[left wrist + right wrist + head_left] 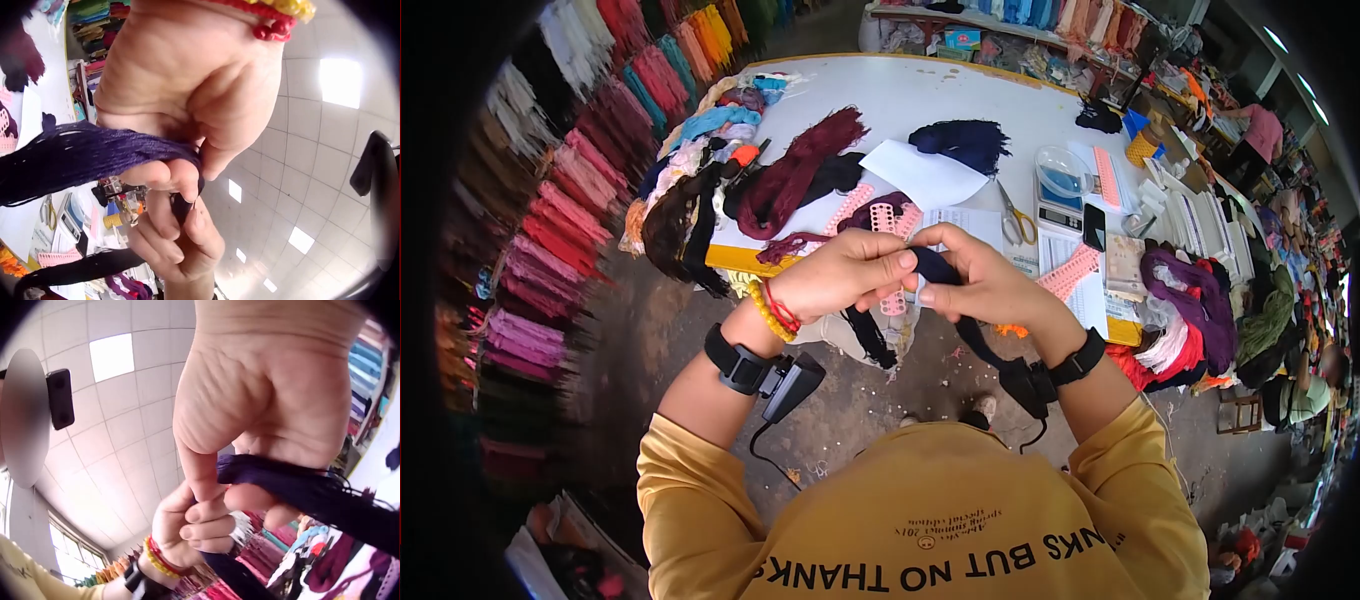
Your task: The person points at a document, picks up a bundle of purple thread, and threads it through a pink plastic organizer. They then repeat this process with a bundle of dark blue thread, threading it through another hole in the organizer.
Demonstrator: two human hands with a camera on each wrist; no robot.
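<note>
In the head view both hands meet over the table's near edge around a dark navy skein of thread (936, 266). The left hand (840, 272) grips one part of it between thumb and curled fingers. Close beside it, the right hand (992, 285) pinches the skein with thumb and fingers. A loose tail of strands (94, 153) runs out from the left hand in the left wrist view. Another tail (312, 500) leaves the right hand in the right wrist view. The fingertips nearly touch, and the strands between them are partly hidden. A pink perforated card (892, 302) shows behind the hands.
Maroon skeins (795, 180), a white sheet (925, 172) and scissors (1022, 222) lie on the white table (850, 85). To the right are a scale with a clear bowl (1062, 172), a phone (1094, 228) and more skeins. Hanging colored yarn (530, 330) lines the left side.
</note>
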